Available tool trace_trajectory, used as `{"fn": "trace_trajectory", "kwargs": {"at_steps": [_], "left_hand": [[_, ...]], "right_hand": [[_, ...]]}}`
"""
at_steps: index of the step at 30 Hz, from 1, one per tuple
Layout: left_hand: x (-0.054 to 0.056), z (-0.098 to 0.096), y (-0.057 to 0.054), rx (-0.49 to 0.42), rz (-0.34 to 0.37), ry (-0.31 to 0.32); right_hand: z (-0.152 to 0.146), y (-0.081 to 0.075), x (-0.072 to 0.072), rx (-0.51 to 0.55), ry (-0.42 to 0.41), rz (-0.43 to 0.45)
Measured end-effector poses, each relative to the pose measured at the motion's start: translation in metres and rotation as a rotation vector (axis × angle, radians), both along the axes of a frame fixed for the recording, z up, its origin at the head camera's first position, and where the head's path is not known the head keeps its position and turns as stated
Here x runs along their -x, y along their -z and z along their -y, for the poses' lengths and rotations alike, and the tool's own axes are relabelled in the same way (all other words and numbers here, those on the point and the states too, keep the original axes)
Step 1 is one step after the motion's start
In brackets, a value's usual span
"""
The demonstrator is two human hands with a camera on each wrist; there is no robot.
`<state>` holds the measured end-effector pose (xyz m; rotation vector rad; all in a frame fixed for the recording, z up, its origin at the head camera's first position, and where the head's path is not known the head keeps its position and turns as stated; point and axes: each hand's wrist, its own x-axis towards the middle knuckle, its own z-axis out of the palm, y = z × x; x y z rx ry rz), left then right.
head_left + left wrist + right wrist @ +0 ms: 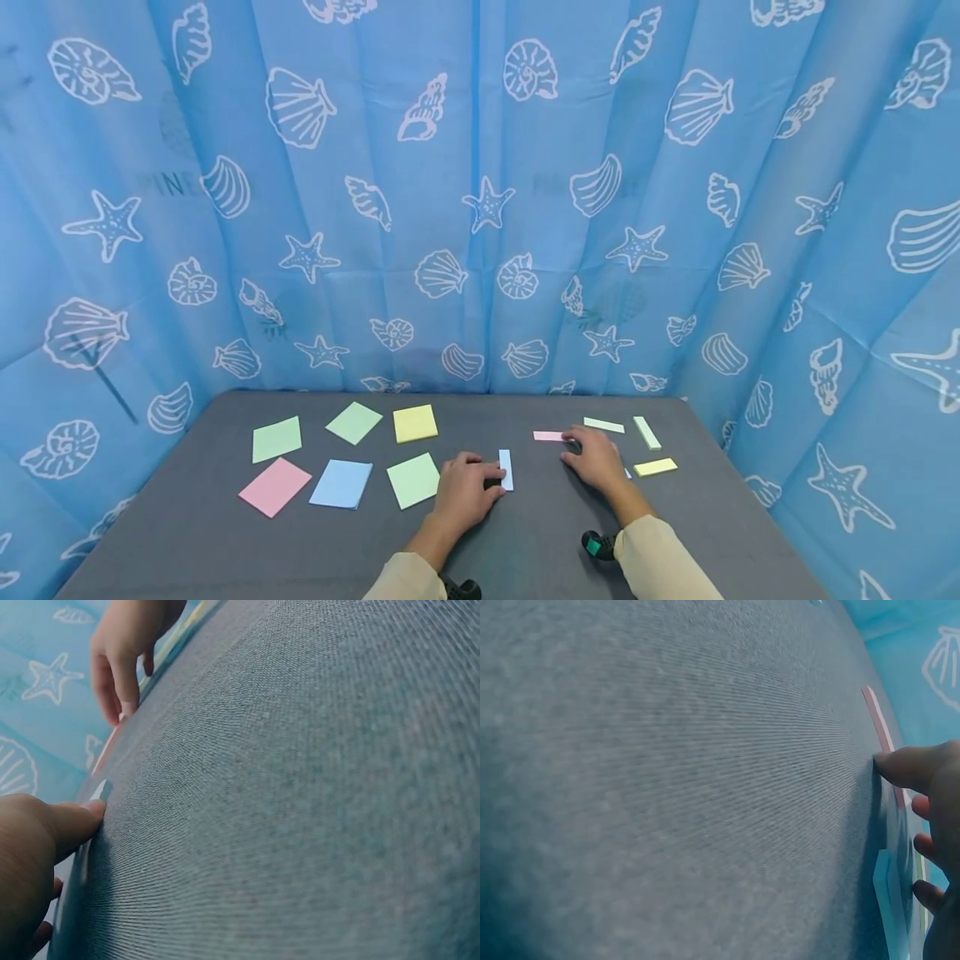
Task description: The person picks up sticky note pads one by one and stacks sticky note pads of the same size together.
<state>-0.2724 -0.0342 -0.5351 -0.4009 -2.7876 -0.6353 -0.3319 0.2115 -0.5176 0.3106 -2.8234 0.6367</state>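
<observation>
My left hand (467,493) pinches a light blue strip of sticky notes (506,469) near the middle of the table, thumb and forefinger at its left side. In the left wrist view the thumb (82,819) presses the strip's edge. Farther right, the fingertips of my right hand (596,460) rest at the right end of a pink sticky-note strip (550,436). Its thumb (901,766) stays apart from the forefinger, on the strip's near side. Another blue strip (890,904) lies under the right hand, mostly hidden in the head view.
Right of the right hand lie two pale green strips, one flat (603,425) and one slanted (647,433), and a yellow strip (655,467). Square pads in green (413,481), yellow (416,423), blue (341,483) and pink (274,487) lie left. A blue curtain (480,317) hangs behind.
</observation>
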Motion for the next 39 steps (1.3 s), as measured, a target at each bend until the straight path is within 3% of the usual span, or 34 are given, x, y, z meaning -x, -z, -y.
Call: {"fn": "trace_trajectory", "kwargs": {"at_steps": [11, 21, 27, 32, 39], "left_hand": [[0.0, -0.001, -0.001, -0.004, 0.027, -0.005], [0.001, -0.001, 0.0, 0.005, 0.031, -0.002], [0.001, 0.0, 0.0, 0.002, 0.008, -0.002], [0.001, 0.001, -0.001, -0.008, -0.013, 0.004], [-0.001, -0.001, 0.001, 0.007, -0.001, -0.003]], "right_hand": [[-0.001, 0.001, 0.002, -0.034, 0.002, -0.012], [0.008, -0.003, -0.004, -0.145, -0.026, -0.038], [0.015, -0.004, -0.01, -0.134, -0.044, -0.075], [0.019, -0.002, -0.013, -0.137, -0.025, -0.053], [0.026, 0.002, -0.018, -0.104, -0.034, -0.057]]}}
